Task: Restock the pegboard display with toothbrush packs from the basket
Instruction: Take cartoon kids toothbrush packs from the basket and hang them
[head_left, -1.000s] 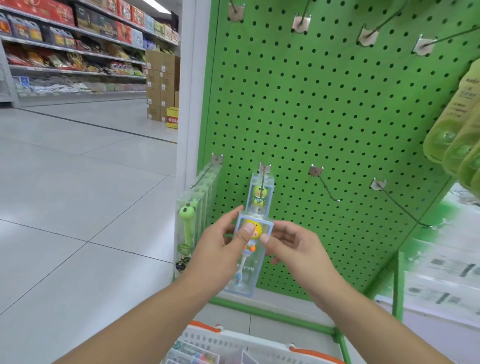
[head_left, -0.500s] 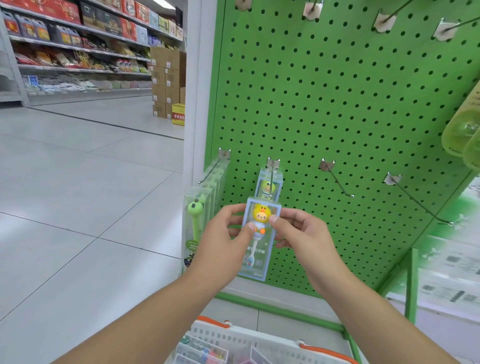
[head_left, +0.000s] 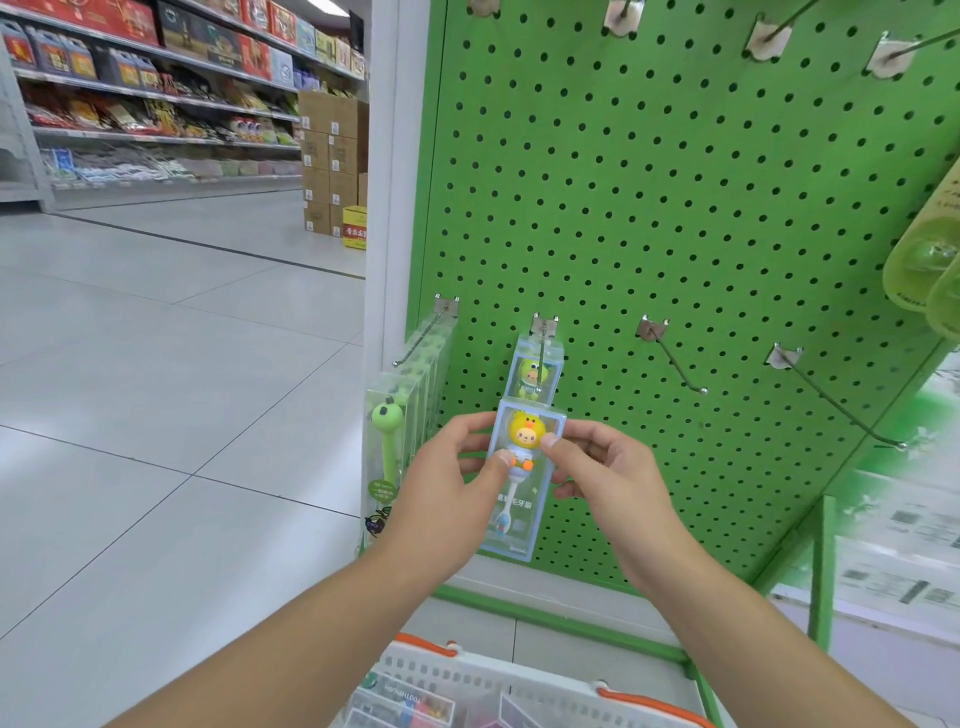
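Observation:
I hold a clear blue toothbrush pack with a yellow duck figure upright in front of the green pegboard. My left hand pinches its left edge and my right hand pinches its right edge. The pack's top sits just below the tip of a metal hook, on which a similar pack with a green figure hangs. Left of it, several green toothbrush packs hang on another hook. The white basket with orange handles lies below my arms and holds more packs.
Two bare hooks stick out of the board to the right. More hooks line the top. Yellow-green bottles hang at the right edge. An open tiled aisle with stocked shelves and cardboard boxes lies to the left.
Both hands have lifted the duck pack and turned it upright, so its top now reaches just under the hook's tip. The view has shifted slightly down and closer.

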